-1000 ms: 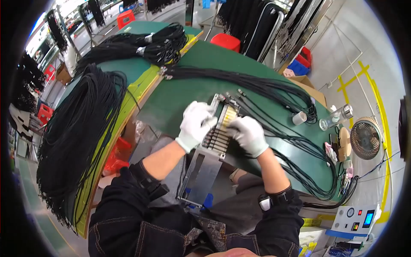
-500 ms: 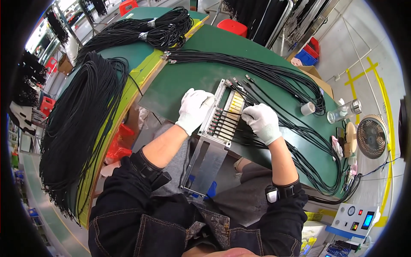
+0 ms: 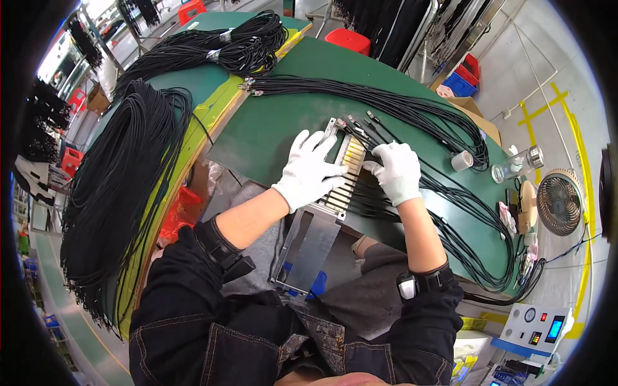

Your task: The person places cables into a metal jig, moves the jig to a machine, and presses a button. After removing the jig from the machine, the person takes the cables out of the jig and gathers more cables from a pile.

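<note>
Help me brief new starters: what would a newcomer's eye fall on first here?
Probably the great mass of black cables filling the left side. Next, the white-gloved left hand, fingers spread, and right hand, fingers curled, at the slotted metal fixture near the centre. A round fan stands out at far right.

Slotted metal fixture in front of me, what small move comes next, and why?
Probably reach the right hand toward a loose cable end: several lie near the fixture's far end, and its yellow upper slots look unfilled, while the left hand is over slots below them.
</note>
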Action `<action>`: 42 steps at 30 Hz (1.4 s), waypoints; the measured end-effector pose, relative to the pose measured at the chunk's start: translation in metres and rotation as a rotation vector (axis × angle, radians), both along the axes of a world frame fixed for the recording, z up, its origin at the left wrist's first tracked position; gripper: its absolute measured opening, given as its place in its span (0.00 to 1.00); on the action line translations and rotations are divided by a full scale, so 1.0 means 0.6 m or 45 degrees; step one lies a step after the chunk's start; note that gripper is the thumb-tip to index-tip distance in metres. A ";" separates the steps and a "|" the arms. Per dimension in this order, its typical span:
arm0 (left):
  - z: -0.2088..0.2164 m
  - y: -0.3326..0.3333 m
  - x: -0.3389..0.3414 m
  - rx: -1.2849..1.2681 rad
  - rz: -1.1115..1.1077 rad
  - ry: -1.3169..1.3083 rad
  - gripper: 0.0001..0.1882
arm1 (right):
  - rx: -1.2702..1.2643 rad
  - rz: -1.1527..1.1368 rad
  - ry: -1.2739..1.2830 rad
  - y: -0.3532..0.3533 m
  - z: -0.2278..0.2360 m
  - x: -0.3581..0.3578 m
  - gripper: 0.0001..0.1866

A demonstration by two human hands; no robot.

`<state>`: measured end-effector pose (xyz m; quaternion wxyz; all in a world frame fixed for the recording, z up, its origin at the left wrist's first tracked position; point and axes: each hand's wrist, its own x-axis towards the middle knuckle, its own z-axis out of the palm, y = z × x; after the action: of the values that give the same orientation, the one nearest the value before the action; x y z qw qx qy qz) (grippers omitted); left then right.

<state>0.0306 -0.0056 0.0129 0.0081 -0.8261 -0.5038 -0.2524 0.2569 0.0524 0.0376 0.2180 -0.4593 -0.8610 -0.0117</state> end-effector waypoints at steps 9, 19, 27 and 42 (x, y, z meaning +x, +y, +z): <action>-0.032 0.020 -0.010 0.046 0.073 -0.456 0.11 | -0.071 -0.034 0.032 0.020 0.006 0.025 0.05; -0.042 0.045 -0.025 0.195 0.386 -0.704 0.11 | -0.085 0.194 0.055 0.012 0.023 0.028 0.03; -0.011 0.033 -0.021 0.213 -0.037 -0.809 0.09 | -0.036 0.401 0.283 -0.004 0.011 -0.013 0.07; 0.007 0.020 -0.011 0.239 -0.154 -0.689 0.08 | -0.139 0.367 0.415 -0.041 0.027 -0.054 0.09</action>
<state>0.0241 0.0063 0.0171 -0.0654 -0.7529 -0.4118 -0.5091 0.2246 0.0281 0.0541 0.3284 -0.3384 -0.8706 0.1404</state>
